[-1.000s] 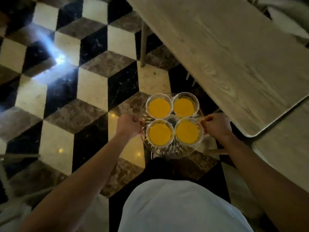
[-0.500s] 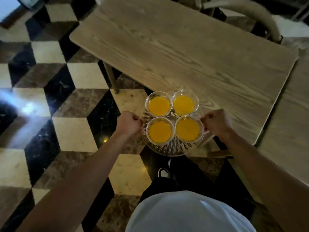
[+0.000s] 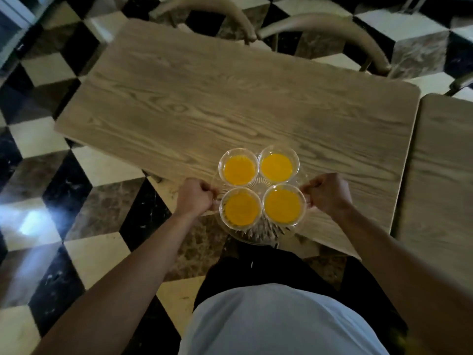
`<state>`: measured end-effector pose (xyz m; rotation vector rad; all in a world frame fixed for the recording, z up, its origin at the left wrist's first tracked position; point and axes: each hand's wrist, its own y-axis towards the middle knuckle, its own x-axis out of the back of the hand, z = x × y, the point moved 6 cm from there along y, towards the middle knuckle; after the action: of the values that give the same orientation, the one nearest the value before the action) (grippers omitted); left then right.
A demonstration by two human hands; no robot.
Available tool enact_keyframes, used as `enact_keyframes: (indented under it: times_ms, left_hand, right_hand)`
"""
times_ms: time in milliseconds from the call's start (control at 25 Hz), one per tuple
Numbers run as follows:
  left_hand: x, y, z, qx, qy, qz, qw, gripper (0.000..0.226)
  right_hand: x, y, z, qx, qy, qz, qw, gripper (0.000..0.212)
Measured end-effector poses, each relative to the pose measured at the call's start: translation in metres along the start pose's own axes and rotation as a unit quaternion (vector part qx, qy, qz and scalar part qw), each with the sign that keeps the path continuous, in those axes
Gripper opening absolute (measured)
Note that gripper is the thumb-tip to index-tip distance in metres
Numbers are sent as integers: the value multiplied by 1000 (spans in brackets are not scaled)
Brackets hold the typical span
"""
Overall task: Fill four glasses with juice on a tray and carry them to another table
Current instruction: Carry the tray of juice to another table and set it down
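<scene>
four clear glasses (image 3: 258,185) hold bright yellow-orange juice (image 3: 240,169). they stand on a clear cut-glass tray (image 3: 263,230) with a radiating starburst pattern. the table (image 3: 230,98) is pale tan wood with darker wavy grain; a second table (image 3: 445,175) at 3 o'clock has the same look. the floor (image 3: 76,201) is marble in a cube pattern of cream, black and mottled brown rhombs, with a bluish-white glare at 9 o'clock. two chairs (image 3: 320,29) at 12 o'clock are beige. the person wears a light grey shirt (image 3: 276,321) over black trousers (image 3: 268,270).
</scene>
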<state>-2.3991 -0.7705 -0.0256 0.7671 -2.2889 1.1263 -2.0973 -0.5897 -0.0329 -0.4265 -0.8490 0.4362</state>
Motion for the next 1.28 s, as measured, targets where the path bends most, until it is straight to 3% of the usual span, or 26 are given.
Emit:
enact_keyframes:
  times_ms: [400,640,1080,1280]
  left_hand:
    - [-45,79,-100,-65,25,73,995,10]
    - [-62,126,-146,-89,77,114,986,24]
    - [-44,198,-194,-107,108,108,983,28]
    - [-30,209,-198,-108,103,106,983,17]
  right_hand:
    - [39,58,-16,-81,53,-57,994,14]
    - [45,77,-18,-126,91,-95,983,16]
    - [38,111,28,-159,103,-141,972,15]
    - [37,117,46,-150,105,-143,973,13]
